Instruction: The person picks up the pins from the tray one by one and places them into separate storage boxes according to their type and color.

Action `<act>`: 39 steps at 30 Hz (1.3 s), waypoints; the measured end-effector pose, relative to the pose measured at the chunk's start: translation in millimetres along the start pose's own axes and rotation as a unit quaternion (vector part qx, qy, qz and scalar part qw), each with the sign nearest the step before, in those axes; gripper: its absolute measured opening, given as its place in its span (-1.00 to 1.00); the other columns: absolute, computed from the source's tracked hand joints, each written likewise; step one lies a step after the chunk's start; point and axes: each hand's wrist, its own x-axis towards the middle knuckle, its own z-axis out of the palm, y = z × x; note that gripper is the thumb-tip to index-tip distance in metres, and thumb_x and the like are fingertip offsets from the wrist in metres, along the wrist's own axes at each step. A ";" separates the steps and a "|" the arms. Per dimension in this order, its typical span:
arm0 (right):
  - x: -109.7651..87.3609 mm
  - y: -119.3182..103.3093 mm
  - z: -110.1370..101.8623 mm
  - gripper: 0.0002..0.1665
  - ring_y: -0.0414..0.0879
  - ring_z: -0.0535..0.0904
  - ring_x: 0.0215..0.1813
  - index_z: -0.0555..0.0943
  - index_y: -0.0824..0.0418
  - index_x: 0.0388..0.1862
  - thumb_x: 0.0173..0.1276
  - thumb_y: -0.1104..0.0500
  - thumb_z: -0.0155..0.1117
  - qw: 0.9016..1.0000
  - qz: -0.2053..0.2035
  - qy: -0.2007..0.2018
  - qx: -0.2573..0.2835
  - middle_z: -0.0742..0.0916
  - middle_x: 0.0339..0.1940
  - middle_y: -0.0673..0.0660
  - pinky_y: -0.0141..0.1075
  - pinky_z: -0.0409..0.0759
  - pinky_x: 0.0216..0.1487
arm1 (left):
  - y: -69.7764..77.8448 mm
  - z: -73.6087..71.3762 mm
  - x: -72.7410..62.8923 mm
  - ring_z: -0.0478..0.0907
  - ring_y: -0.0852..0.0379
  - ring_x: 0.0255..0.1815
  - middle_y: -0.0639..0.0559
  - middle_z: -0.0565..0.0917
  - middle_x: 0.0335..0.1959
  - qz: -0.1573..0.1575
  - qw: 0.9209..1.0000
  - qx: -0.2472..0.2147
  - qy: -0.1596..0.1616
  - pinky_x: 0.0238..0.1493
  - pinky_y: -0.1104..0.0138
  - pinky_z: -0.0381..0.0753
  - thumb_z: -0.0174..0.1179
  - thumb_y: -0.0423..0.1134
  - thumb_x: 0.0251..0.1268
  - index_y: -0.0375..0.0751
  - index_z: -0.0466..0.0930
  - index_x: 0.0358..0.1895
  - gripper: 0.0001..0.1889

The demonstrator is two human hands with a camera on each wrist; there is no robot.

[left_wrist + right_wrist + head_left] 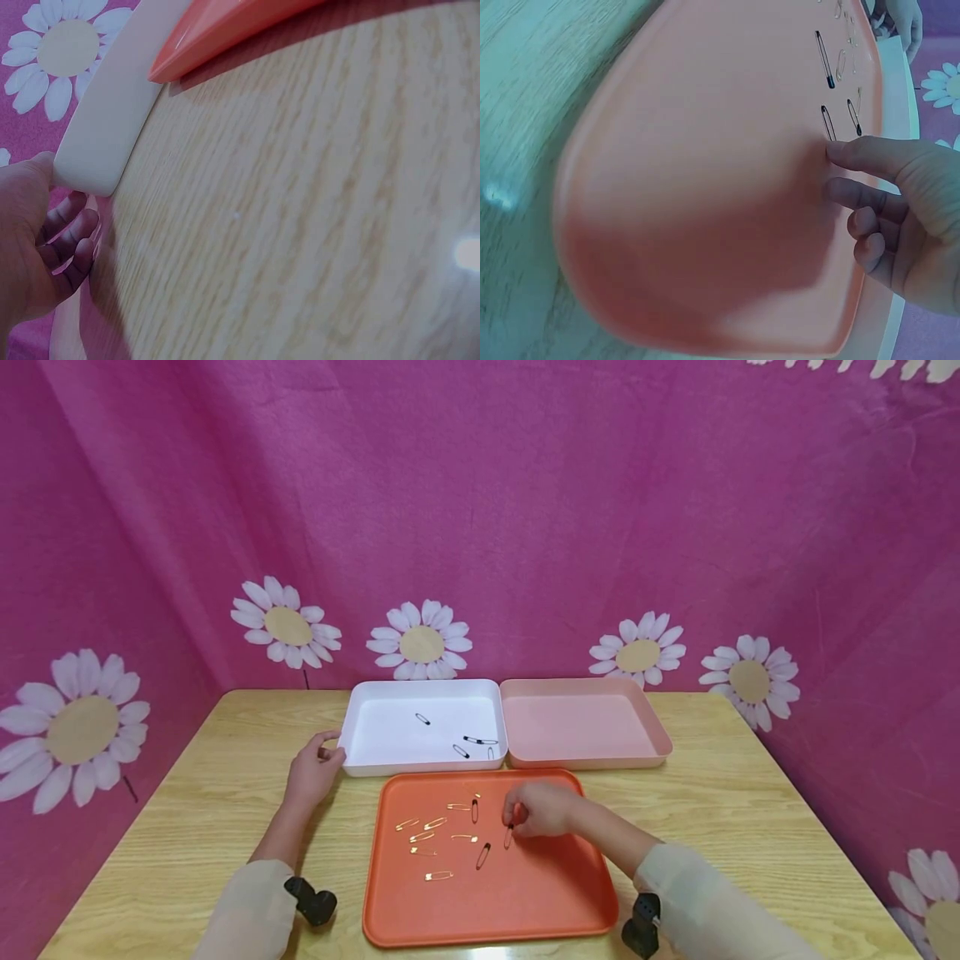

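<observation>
My left hand [313,772] rests at the left front corner of a white tray [367,766], thumb against its wall and the other fingers loosely bent beside it. Inside that tray lie several black safety pins [423,719]. Over an orange tray [480,918], my right hand [542,810] reaches down at a black safety pin [826,120]. The thumb tip overlaps one end of this pin in the right wrist view, and a gap shows between thumb and index finger. Two more black safety pins [483,857] and several gold safety pins [439,876] lie to its left on the orange tray.
A pink tray [585,763] stands right beside the white one, behind the orange tray. All three are on a wooden table [735,843]. A magenta curtain [480,527] with white flowers hangs along the back and sides.
</observation>
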 end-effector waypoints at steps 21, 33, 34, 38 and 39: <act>-0.6 -5.8 2.6 -0.94 -0.22 0.42 -0.44 0.61 0.08 -0.49 0.11 0.20 0.35 0.999 0.025 -0.005 -0.037 0.58 -0.54 -0.12 -0.37 0.41 -0.35 | -1.3 0.9 0.0 0.47 -0.03 -0.18 -0.22 0.56 -0.22 0.011 1.000 0.001 0.008 -0.28 0.36 0.37 0.00 -0.21 0.29 -0.22 0.37 0.24 -0.55; -4.3 -1.0 4.9 -0.90 -0.24 0.42 -0.51 0.58 0.06 -0.52 0.19 0.17 0.25 1.000 0.015 0.023 -0.007 0.55 -0.62 -0.12 -0.39 0.38 -0.43 | -1.0 0.9 0.1 0.48 -0.03 -0.18 -0.21 0.57 -0.21 0.007 1.000 -0.001 0.009 -0.28 0.37 0.36 0.00 -0.20 0.29 -0.20 0.38 0.24 -0.55; -4.6 -0.9 5.2 -0.89 -0.24 0.43 -0.52 0.57 0.07 -0.52 0.19 0.17 0.25 1.000 0.015 0.025 0.000 0.55 -0.62 -0.11 -0.39 0.38 -0.43 | -0.8 1.1 -0.1 0.47 -0.02 -0.18 -0.21 0.56 -0.21 0.004 1.000 -0.002 0.007 -0.28 0.37 0.37 0.00 -0.20 0.29 -0.20 0.37 0.25 -0.55; -5.8 1.4 5.2 -0.88 -0.25 0.46 -0.57 0.56 0.09 -0.52 0.20 0.20 0.24 0.999 0.018 0.025 0.031 0.56 -0.64 -0.09 -0.40 0.40 -0.45 | -0.2 1.1 0.1 0.45 -0.01 -0.18 -0.19 0.54 -0.20 -0.003 1.000 -0.004 0.004 -0.29 0.37 0.37 0.00 -0.20 0.30 -0.19 0.37 0.26 -0.54; -6.2 1.9 4.6 -0.89 -0.25 0.46 -0.58 0.56 0.10 -0.52 0.20 0.22 0.23 0.999 0.018 0.024 0.043 0.56 -0.64 -0.09 -0.40 0.40 -0.46 | 0.3 0.9 0.2 0.45 -0.01 -0.18 -0.18 0.54 -0.20 -0.004 1.000 -0.004 0.004 -0.29 0.38 0.37 0.00 -0.20 0.30 -0.18 0.37 0.26 -0.55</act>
